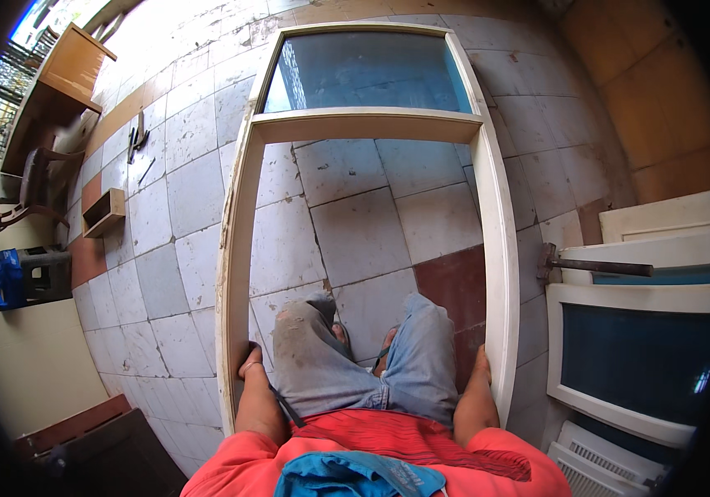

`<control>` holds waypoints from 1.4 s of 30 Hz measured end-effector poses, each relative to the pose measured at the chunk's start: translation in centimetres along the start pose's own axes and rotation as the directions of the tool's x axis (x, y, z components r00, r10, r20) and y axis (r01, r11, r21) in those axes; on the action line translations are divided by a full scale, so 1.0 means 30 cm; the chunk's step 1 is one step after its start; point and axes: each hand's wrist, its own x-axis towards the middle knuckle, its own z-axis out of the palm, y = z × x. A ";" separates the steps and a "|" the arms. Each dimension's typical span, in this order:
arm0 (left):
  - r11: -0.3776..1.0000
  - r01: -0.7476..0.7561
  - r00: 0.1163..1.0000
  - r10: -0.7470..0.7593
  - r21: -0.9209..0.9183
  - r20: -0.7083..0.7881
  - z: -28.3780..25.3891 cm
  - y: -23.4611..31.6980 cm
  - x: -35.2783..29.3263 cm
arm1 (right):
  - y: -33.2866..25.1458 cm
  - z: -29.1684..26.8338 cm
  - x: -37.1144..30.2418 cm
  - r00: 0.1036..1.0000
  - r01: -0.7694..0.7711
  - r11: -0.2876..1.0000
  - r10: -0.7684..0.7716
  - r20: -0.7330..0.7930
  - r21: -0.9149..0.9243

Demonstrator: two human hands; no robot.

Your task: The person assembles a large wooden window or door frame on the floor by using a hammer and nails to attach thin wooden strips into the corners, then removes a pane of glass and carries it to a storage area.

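Note:
A long white wooden frame [500,248] stretches away from me between my arms, its paint worn along the left rail. Blue-tinted glass [367,70] fills its far section beyond a crossbar [367,126]; the nearer section has no pane, and floor tiles and my legs show through it. My left hand [250,361] grips the left rail near its lower end, fingers partly hidden by the wood. On the opposite rail my right hand [483,364] is closed in the same way, its fingers mostly hidden behind the edge.
At right, a hammer [595,265] lies across stacked white framed panels with dark blue glass [628,356]. Dark hand tools [137,139] and a small wooden box [105,214] sit on the tiled floor at left. Beyond them are a chair [40,186], a desk [65,74] and a blue bag [8,277].

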 end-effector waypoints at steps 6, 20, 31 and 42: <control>0.995 -0.051 0.997 0.056 0.084 -0.061 -0.097 -0.094 0.229 | 0.019 -0.183 0.204 0.998 -0.006 0.999 0.003 -0.062 -0.048; 0.804 -0.126 0.917 0.318 0.581 -0.242 -0.176 -0.240 0.580 | -0.010 -0.350 0.347 0.994 -0.045 0.975 0.021 -0.111 -0.218; 0.713 -0.098 0.872 0.398 0.694 -0.286 -0.085 -0.181 0.617 | 0.004 -0.375 0.320 0.983 -0.076 0.947 0.019 -0.182 -0.312; 0.977 -0.094 0.956 0.142 0.193 -0.255 -0.016 -0.251 0.353 | 0.005 -0.364 0.311 0.965 -0.093 0.898 -0.025 -0.260 -0.430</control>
